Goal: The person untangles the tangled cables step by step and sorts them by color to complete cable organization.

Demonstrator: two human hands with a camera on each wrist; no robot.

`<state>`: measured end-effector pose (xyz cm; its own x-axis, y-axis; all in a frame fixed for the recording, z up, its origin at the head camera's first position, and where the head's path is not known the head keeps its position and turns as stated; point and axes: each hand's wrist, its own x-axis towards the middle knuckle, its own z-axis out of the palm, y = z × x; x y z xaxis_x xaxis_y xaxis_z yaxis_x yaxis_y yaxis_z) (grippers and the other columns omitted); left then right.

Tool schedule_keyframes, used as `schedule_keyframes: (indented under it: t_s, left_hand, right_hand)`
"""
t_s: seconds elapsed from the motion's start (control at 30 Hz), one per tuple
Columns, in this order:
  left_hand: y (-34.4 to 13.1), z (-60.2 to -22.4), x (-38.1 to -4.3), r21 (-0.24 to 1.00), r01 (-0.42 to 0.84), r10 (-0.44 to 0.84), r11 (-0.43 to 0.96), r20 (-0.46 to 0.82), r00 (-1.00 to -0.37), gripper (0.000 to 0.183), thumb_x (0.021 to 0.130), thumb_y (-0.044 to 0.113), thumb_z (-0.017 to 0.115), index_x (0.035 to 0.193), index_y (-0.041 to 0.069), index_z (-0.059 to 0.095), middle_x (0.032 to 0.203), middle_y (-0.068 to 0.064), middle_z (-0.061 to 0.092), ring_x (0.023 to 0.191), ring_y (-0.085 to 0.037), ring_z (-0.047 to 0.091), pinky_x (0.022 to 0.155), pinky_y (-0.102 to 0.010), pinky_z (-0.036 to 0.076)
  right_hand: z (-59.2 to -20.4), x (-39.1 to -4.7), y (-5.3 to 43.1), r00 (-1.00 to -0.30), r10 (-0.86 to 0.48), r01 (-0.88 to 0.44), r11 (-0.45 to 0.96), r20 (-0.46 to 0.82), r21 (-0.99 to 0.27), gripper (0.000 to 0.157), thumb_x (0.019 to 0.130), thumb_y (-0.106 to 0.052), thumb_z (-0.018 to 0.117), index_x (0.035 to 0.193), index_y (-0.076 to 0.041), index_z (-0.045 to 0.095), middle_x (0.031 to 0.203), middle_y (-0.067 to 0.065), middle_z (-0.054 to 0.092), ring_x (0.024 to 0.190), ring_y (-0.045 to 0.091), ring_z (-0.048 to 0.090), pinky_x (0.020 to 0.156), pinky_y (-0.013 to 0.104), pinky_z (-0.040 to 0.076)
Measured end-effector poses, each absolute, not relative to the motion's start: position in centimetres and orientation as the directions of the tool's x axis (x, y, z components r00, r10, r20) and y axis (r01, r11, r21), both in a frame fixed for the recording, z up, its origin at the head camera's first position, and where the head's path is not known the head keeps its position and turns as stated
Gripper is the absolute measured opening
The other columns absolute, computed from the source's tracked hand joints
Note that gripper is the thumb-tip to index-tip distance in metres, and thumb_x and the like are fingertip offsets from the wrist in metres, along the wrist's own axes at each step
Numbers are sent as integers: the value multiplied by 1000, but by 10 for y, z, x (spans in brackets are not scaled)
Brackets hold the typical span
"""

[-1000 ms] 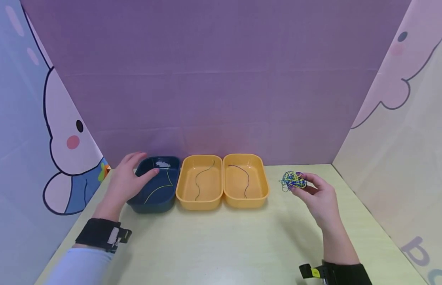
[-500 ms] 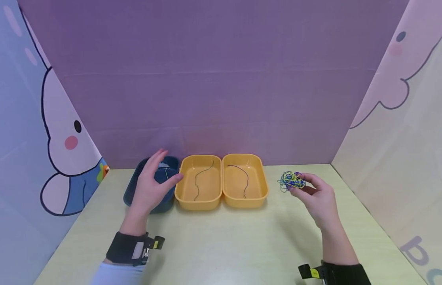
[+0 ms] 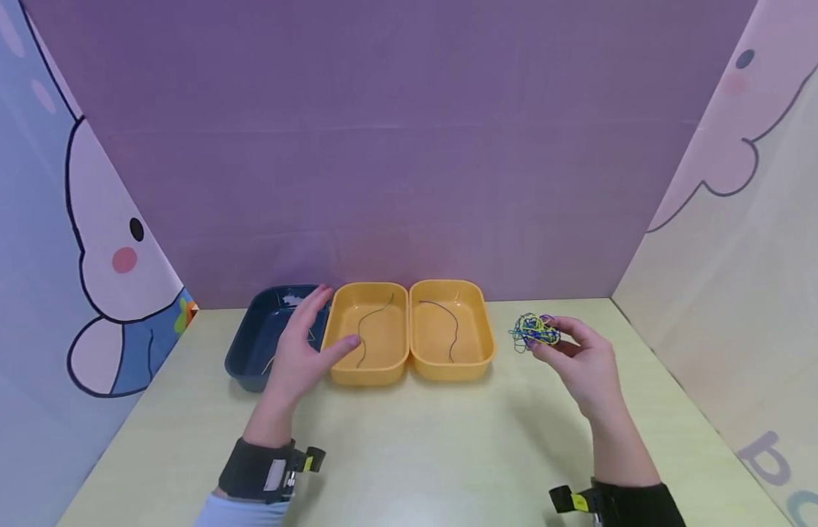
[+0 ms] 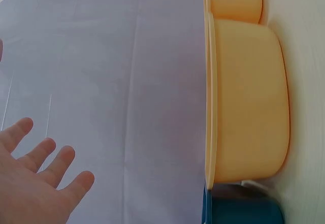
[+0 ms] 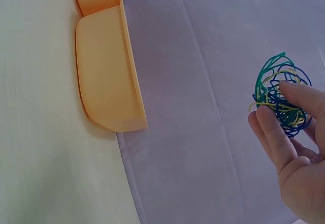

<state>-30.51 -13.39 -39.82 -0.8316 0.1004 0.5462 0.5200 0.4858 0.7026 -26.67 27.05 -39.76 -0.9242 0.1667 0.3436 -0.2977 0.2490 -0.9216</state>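
Note:
My right hand [image 3: 583, 362] pinches a tangled ball of thin wires [image 5: 284, 94] in blue, green and yellow, raised over the table to the right of the trays. My left hand [image 3: 303, 359], fingers spread and holding nothing, hovers in front of the dark blue tray [image 3: 240, 359] and the middle yellow tray [image 3: 382, 377]. Its thumb overlaps the middle tray in the head view. One greenish strand [image 3: 361, 333] lies in that tray; a dark blue strand [image 3: 456, 329] lies in the right yellow tray [image 3: 471, 372]. The dark tray's contents are partly hidden behind my left hand.
The three trays stand side by side at the back of the pale table [image 3: 422, 454], against a purple backdrop [image 3: 395, 146]. Printed cartoon panels [image 3: 105, 249] rise on both sides. Each wrist wears a black strap [image 3: 257, 468].
My left hand has moved right, from over the dark blue tray to in front of the middle yellow one. My right hand keeps the wire ball in nearly the same place.

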Motion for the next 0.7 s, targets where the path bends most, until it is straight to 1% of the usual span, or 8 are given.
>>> schedule_keyframes:
  t_s: [0.07,0.17,0.4,0.57,0.7]
  left_hand:
    - [-131,-399,-304,703,526,112,479,545,-831,80,78,44,77,145,26,39,151,4,30,135,-20,24,102,-66,27]
    - [-127,-400,-304,704,535,125,468,546,-828,80,78,45,77,146,29,37,151,5,29,135,-19,23,102,-65,27]
    - [-117,-403,-304,709,564,148,423,560,-815,78,77,45,78,144,30,39,150,10,30,135,-16,24,103,-63,26]
    - [-105,-402,-301,714,585,170,384,568,-805,78,76,42,80,143,29,41,149,5,33,134,-17,26,103,-64,26]
    - [-94,-402,-296,713,589,204,382,556,-806,79,76,44,79,143,29,41,149,4,34,134,-16,27,101,-64,28]
  right_hand:
    - [-398,-267,269,-925,161,-299,253,344,-920,42,78,-7,79,116,-5,61,114,13,60,95,21,63,74,27,55]
    - [-398,-266,266,-923,157,-305,256,351,-917,42,78,-7,79,115,-4,61,113,13,60,95,21,63,74,28,55]
    - [-400,-267,260,-927,123,-318,242,354,-916,40,78,-8,79,113,-6,62,112,12,60,94,23,63,73,30,55]
    - [-401,-267,255,-925,104,-334,238,366,-912,39,78,-7,79,112,-5,62,111,13,60,93,24,64,72,31,56]
    - [-402,-265,249,-927,92,-335,229,362,-914,39,78,-5,78,113,-3,62,113,13,60,93,24,64,72,30,56]
